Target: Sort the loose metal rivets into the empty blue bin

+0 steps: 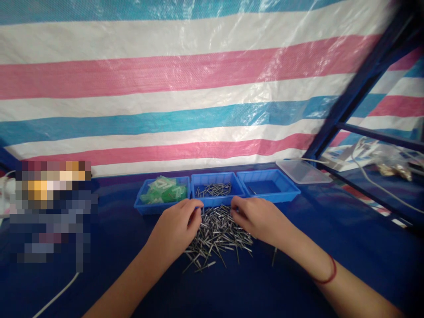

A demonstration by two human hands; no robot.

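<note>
A pile of small metal pins (217, 236) lies on the dark blue table between my hands. My left hand (177, 225) rests at the pile's left edge, fingers curled and pinched together near the front rim of the middle tray. My right hand (256, 218) sits at the pile's right edge with its fingers bent down onto the pins. What either hand pinches is too small to make out. Behind the pile stand three blue trays: the left tray (145, 205) holds green plastic pieces, the middle tray (232, 180) holds several pins, and the right tray (285, 187) looks almost empty.
A clear plastic lid (303, 171) lies right of the trays. A striped tarp forms the back wall. A blue metal frame (351, 99) slants up at the right, with cables and clutter beyond it. A white cable (56, 296) runs across the near left.
</note>
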